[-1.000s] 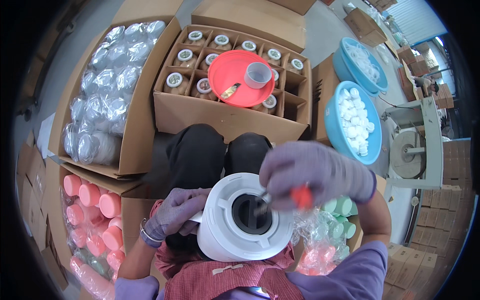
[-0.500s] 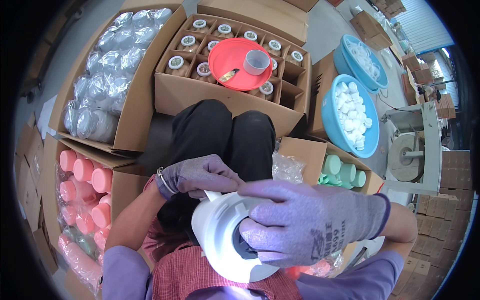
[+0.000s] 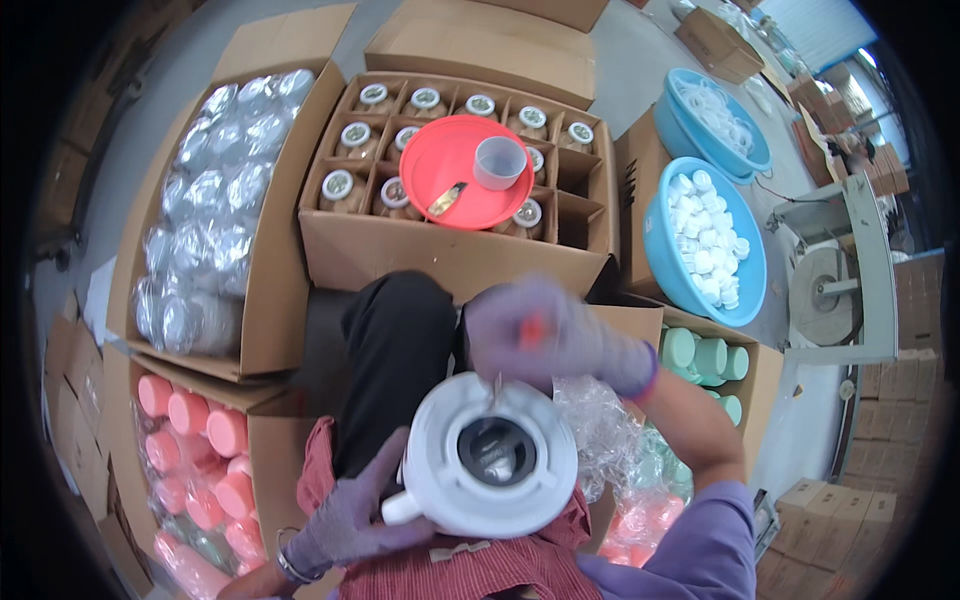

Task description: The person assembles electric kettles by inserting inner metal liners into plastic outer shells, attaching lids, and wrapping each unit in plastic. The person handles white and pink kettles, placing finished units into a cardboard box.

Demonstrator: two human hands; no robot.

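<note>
A white, round plastic vessel (image 3: pixel 444 452) is resting in the person's lap, its ringed end facing up and its round, dark, shiny-walled opening (image 3: pixel 495 455) showing at the centre. Its short white handle (image 3: pixel 402 508) is pointing toward the left hand (image 3: pixel 355 520), gloved in purple-grey knit. That hand's thumb and fingers are standing well apart, with the handle lying between them; they are touching the vessel's side, but I cannot tell whether they are gripping or only bracing it.

The right hand (image 3: pixel 560 340), in a matching glove and blurred, is closing its fingers around 1 thin metal tool with a red handle (image 3: pixel 533 330). The shaft is pointing down at the far part of the white ring; I cannot tell whether the tip is touching.

The step in hand seems to be tool work on that ring. The next move would be calling for a well-braced vessel and careful aim of the tip, keeping it clear of the shiny inside.

Beyond the knees, a red, round plastic tray (image 3: pixel 425 165) is sitting on lidded jars in a divided cardboard box (image 3: pixel 450 250). To the right, 2 blue plastic basins (image 3: pixel 660 245) are standing.
</note>
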